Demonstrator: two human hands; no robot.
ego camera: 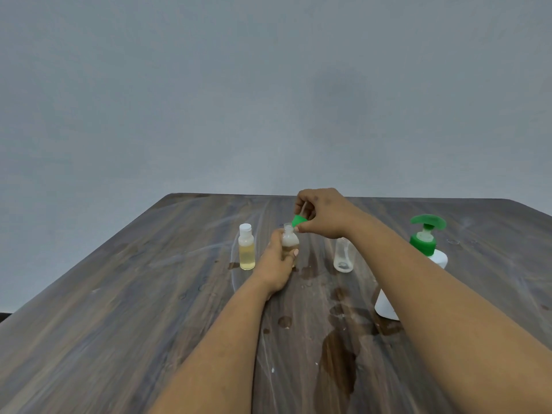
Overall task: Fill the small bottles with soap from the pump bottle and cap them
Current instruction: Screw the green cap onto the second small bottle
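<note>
My left hand (pixel 276 262) grips a small clear bottle (pixel 289 241), uncapped and partly filled with foamy soap, standing on the wooden table (pixel 119 309). My right hand (pixel 324 212) pinches a small green funnel (pixel 297 221) just above and to the right of that bottle's mouth, tilted. To the left stands a capped small bottle (pixel 246 248) holding yellowish soap. An empty, uncapped small bottle (pixel 343 255) stands to the right, partly behind my right forearm. The white pump bottle with its green pump (pixel 427 234) stands at the right, its body mostly hidden by my arm.
Wet soap puddles and smears (pixel 339 363) spread over the table's middle, between my forearms and toward the near edge. A plain grey wall rises behind the table's far edge.
</note>
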